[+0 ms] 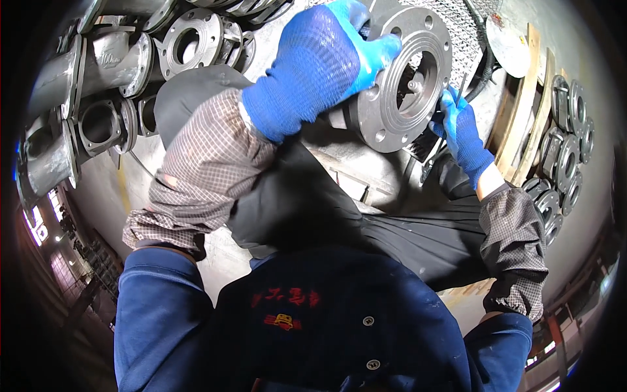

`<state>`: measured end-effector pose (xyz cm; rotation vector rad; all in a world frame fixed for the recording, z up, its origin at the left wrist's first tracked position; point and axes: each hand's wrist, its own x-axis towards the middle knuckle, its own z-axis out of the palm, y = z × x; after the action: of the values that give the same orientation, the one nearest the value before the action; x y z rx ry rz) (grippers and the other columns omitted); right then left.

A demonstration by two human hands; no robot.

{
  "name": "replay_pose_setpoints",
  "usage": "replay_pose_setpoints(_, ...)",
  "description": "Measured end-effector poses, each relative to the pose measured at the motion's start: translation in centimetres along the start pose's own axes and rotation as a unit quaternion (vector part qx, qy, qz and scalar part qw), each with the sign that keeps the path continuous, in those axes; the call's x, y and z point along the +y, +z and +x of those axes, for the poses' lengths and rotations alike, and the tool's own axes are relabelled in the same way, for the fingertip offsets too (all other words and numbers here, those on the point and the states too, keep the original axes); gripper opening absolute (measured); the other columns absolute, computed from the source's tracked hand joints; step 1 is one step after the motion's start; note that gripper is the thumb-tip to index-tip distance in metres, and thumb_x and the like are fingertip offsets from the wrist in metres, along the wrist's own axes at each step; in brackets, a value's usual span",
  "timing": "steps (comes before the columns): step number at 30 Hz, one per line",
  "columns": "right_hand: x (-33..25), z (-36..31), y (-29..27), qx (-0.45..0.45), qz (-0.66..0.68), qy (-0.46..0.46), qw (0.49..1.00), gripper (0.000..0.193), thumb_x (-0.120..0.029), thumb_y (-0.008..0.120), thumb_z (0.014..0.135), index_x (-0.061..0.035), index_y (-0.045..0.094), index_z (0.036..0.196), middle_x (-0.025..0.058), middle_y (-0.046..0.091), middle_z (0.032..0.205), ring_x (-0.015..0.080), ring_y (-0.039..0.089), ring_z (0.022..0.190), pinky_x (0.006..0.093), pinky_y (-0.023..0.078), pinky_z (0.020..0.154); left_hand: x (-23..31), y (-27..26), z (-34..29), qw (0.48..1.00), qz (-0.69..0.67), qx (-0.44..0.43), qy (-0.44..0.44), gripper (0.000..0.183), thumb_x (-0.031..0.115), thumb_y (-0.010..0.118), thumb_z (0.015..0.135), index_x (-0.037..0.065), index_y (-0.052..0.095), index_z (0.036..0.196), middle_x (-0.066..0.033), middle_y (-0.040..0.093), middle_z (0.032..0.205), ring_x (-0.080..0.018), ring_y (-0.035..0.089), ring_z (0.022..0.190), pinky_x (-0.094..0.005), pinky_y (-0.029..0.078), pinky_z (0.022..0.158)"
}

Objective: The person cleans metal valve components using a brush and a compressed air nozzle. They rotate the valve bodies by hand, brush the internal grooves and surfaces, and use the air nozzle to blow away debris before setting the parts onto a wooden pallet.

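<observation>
A grey cast-metal valve body with a round flange [392,121] is tilted in front of me, its flange turned toward me. Bolt holes ring the flange, and a small rounded stub shows inside its bore. My left hand [313,72], in a blue coated glove, is closed over the valve body's upper left, with the thumb at the flange rim. Just off the flange's right edge is my right hand [467,134], also gloved in blue. Its fingers are pinched around a thin dark rod [461,88]; the rod's lower part is hidden.
Flanged metal pipe bodies [108,62] are stacked at the left. Wooden slats [528,111] lie at the right, beside several metal flanges [567,160] on the floor. A black hose [486,72] runs behind my right hand. My bent legs [300,202] frame the work spot.
</observation>
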<state>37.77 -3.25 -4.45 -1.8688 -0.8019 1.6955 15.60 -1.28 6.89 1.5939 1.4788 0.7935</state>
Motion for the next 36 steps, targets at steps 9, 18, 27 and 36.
replay_pose_setpoints(9,-1.5,0.4,-2.5,-0.096,-0.023,0.044,0.994,0.038,-0.037,0.045,0.091,-0.0077,0.051,0.115,0.0027,0.06,0.084,0.0104,0.059,0.065,0.0247,0.049,0.057,0.1,1.6,0.7,0.986,0.146,0.068,0.031,0.038,0.038,0.065,0.078,0.0,0.061,0.079,-0.0096,0.059,0.059,-0.0133,0.059,0.052,-0.0274,0.049,0.049)
replay_pose_setpoints(18,-2.6,-0.4,-13.7,-0.059,-0.125,-0.06,0.989,0.043,-0.024,0.053,0.088,-0.0036,0.045,0.125,0.0072,0.063,0.097,0.0105,0.06,0.076,0.0149,0.041,0.057,0.6,3.8,1.8,0.986,0.141,0.076,0.047,0.032,0.032,0.065,0.078,0.001,0.062,0.086,-0.009,0.062,0.067,-0.0148,0.061,0.059,-0.0264,0.049,0.055)
replay_pose_setpoints(27,-3.3,0.7,-15.5,0.053,-0.051,-0.119,0.99,0.036,-0.009,0.049,0.087,-0.0072,0.049,0.122,0.0048,0.059,0.089,0.0117,0.058,0.068,0.0235,0.047,0.059,0.9,5.4,3.5,0.982,0.086,0.152,0.074,0.029,0.014,0.067,0.077,-0.002,0.061,0.1,-0.012,0.063,0.091,-0.0138,0.061,0.079,-0.0248,0.048,0.072)
replay_pose_setpoints(36,-2.2,6.3,-19.6,0.176,-0.36,-0.223,0.889,0.027,-0.012,0.05,0.079,-0.0052,0.062,0.103,0.0192,0.063,0.091,0.0334,0.061,0.084,0.0366,0.049,0.074,1.9,6.0,3.6,0.993,0.009,0.115,-0.004,0.029,0.009,0.066,0.077,-0.003,0.06,0.102,-0.0126,0.061,0.1,-0.0151,0.06,0.089,-0.0251,0.046,0.08)
